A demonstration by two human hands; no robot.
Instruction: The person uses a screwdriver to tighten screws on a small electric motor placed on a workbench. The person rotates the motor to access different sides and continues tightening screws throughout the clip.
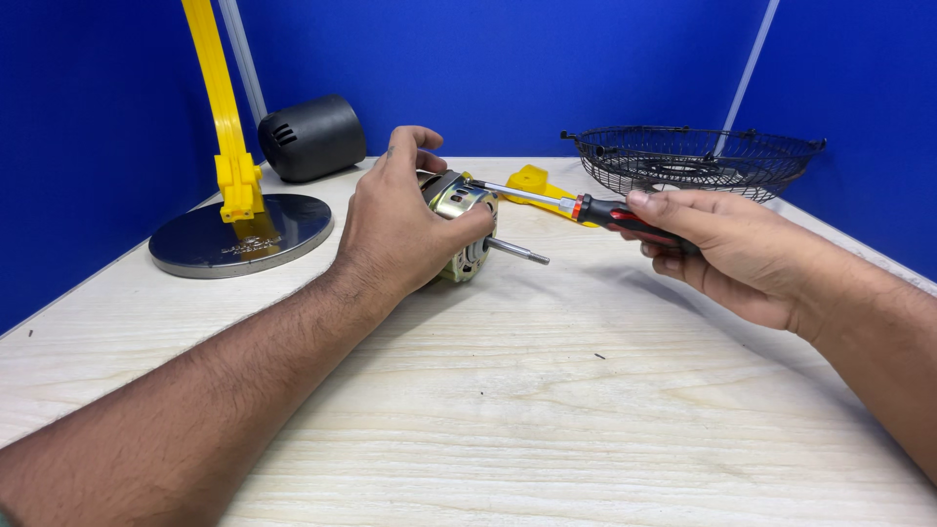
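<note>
Two hands, left hand (395, 229) gripping motor (461, 226), right hand (727, 249) holding screwdriver (576, 207)

1. A round metal base (241, 237) with a yellow upright post (221, 102) stands at the left of the pale wooden table (547, 410).
2. A black cylindrical housing (312, 138) lies behind it.
3. A black wire grille (695, 160) rests at the far right.
4. Blue walls (508, 68) surround.
</note>
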